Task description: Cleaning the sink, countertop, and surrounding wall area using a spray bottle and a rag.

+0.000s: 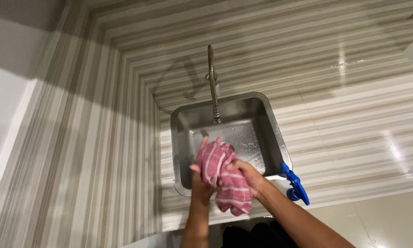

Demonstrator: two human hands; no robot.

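Both hands, left (199,181) and right (243,174), clench a pink cloth (225,179) over the sink's (181,138) front edge, where drips could wet the tabletop (353,115) near the blue sprayer (296,186).

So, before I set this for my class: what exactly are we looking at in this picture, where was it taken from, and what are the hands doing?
There is no machine here. The single picture comes from a camera worn on a person's head, looking down at their own two bare hands. Both hands, the left hand and the right hand, grip a red cloth with white stripes, bunched up between them over a steel sink. A tall metal tap rises at the back of the sink, and water drops show on the basin floor. The sink sits in a striped countertop. A blue spray bottle head pokes up at the counter's front edge, beside the right forearm.
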